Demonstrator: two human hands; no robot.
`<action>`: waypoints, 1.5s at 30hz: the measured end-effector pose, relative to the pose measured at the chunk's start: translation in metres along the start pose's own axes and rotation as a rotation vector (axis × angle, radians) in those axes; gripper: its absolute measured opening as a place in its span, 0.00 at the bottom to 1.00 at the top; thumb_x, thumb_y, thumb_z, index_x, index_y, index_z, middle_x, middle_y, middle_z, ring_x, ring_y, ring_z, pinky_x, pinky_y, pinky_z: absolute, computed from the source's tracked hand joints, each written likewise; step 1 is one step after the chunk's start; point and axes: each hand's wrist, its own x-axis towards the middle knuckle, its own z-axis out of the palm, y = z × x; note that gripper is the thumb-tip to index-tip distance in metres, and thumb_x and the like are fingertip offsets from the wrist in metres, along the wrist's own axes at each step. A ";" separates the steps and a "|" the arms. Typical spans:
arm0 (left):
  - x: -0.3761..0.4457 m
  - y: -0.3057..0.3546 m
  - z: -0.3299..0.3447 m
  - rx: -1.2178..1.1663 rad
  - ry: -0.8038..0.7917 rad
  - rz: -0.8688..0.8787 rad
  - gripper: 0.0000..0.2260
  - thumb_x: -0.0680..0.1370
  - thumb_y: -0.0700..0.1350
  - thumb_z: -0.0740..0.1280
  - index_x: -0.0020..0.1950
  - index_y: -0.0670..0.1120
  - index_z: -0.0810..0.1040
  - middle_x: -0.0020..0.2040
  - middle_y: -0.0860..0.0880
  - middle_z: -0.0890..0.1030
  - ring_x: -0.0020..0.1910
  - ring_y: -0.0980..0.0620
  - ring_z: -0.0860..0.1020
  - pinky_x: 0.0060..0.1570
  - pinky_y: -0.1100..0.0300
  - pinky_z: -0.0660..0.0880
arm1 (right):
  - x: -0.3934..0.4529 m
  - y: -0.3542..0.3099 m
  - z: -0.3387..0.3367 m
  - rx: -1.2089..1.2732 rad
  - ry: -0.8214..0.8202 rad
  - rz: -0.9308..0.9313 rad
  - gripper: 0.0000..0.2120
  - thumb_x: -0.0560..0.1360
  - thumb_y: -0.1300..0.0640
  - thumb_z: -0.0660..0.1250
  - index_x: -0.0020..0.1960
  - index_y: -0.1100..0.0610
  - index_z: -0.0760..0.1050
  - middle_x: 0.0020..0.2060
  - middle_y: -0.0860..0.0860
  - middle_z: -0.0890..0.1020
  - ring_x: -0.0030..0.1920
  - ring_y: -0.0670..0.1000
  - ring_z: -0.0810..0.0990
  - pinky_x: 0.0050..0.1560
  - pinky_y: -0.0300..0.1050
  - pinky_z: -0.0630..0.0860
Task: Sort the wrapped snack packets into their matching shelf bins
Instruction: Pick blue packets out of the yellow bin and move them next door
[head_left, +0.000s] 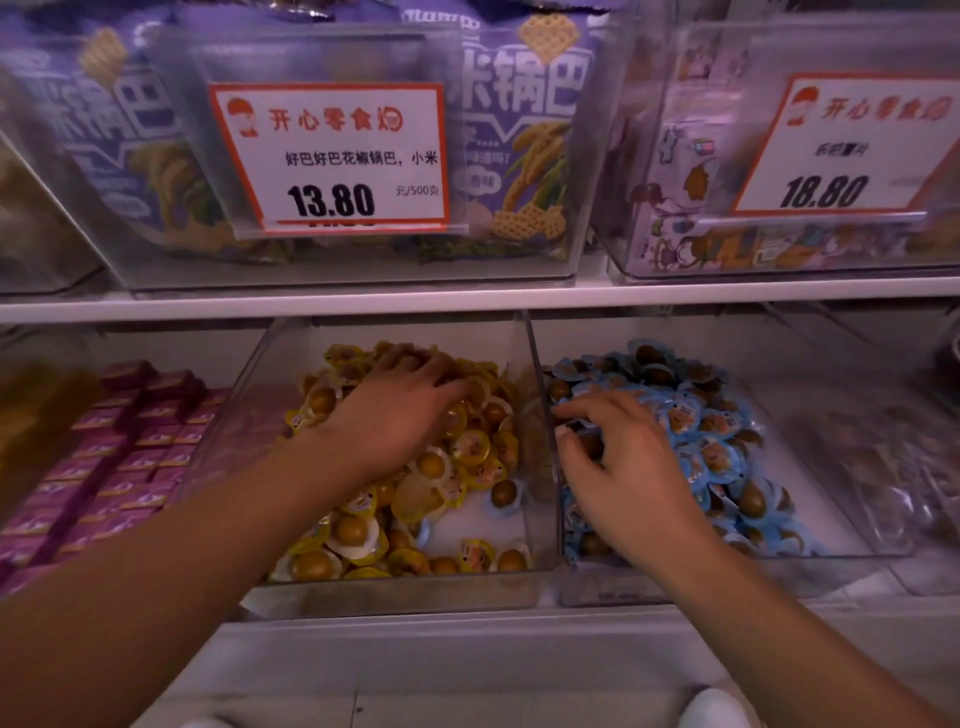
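Two clear bins sit side by side on the lower shelf. The middle bin (519, 582) holds yellow-wrapped egg packets (467, 447). A blue-rimmed packet (504, 493) lies among them near the bin's right wall. The right bin (602, 587) holds blue-wrapped packets (717, 452). My left hand (400, 410) lies palm down on the yellow pile, fingers stretched toward the back. My right hand (623, 457) is in the blue bin by its left wall, thumb and forefinger curled and pinching a blue packet (584, 441); most of that packet is hidden.
Pink boxed snacks (130, 457) fill the lower shelf at left. A clear bin of clear-wrapped snacks (883, 467) stands at far right. Above the white shelf board (467, 299), purple snack bags (519, 156) sit in bins with price tags (332, 161).
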 end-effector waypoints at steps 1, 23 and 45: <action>-0.003 0.003 -0.005 -0.026 0.036 -0.001 0.17 0.79 0.55 0.62 0.68 0.55 0.73 0.66 0.48 0.74 0.60 0.42 0.75 0.68 0.46 0.64 | 0.000 0.000 0.000 0.004 0.001 -0.001 0.11 0.78 0.53 0.65 0.58 0.54 0.80 0.55 0.48 0.77 0.59 0.49 0.72 0.54 0.38 0.64; -0.018 0.078 0.002 -0.174 -0.204 0.055 0.16 0.70 0.46 0.67 0.58 0.52 0.74 0.55 0.47 0.74 0.54 0.43 0.74 0.55 0.50 0.67 | -0.002 -0.002 0.000 0.021 0.035 -0.032 0.10 0.78 0.55 0.65 0.57 0.54 0.80 0.53 0.45 0.74 0.53 0.47 0.75 0.52 0.38 0.71; -0.021 0.067 -0.018 -0.125 -0.093 -0.001 0.13 0.79 0.56 0.60 0.58 0.53 0.79 0.54 0.53 0.78 0.56 0.50 0.75 0.68 0.48 0.62 | -0.002 -0.002 -0.002 0.046 0.062 -0.076 0.09 0.78 0.57 0.66 0.56 0.55 0.80 0.53 0.46 0.75 0.52 0.43 0.74 0.56 0.38 0.73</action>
